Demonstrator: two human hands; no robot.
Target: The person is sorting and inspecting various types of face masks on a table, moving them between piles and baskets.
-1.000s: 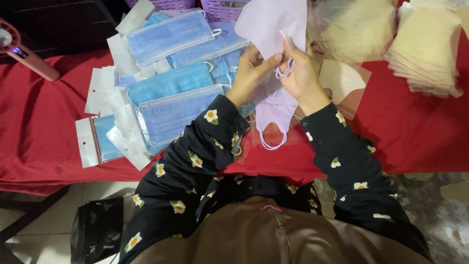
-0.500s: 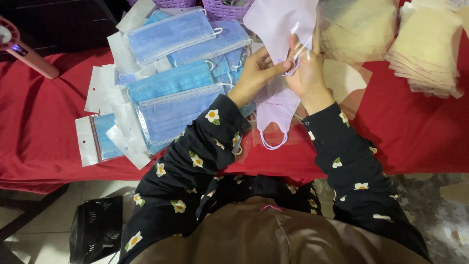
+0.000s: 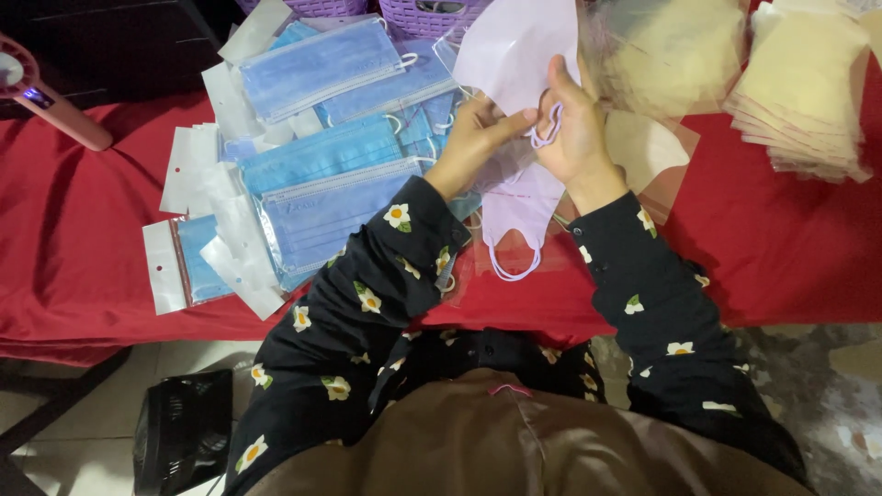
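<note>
A pale lilac face mask (image 3: 519, 46) is held up between both hands above the red table. My left hand (image 3: 475, 138) pinches its lower edge near the lilac ear loop (image 3: 548, 129). My right hand (image 3: 574, 129) grips the same mask, with the loop hooked around its fingers. Below the hands a second lilac mask (image 3: 516, 216) lies flat on the red cloth, its loop hanging toward me. Both sleeves are dark with white flowers.
Packaged blue surgical masks (image 3: 322, 197) lie in clear sleeves at the left. Stacks of cream masks (image 3: 808, 92) sit at the right, a bagged bundle (image 3: 671, 46) beside them. Purple baskets (image 3: 432, 14) stand behind. A pink handheld fan (image 3: 46, 96) lies far left. The red tablecloth (image 3: 790, 248) covers the table.
Both hands have lifted the lilac mask slightly higher and away from me, and the fingers have worked further along its ear loop.
</note>
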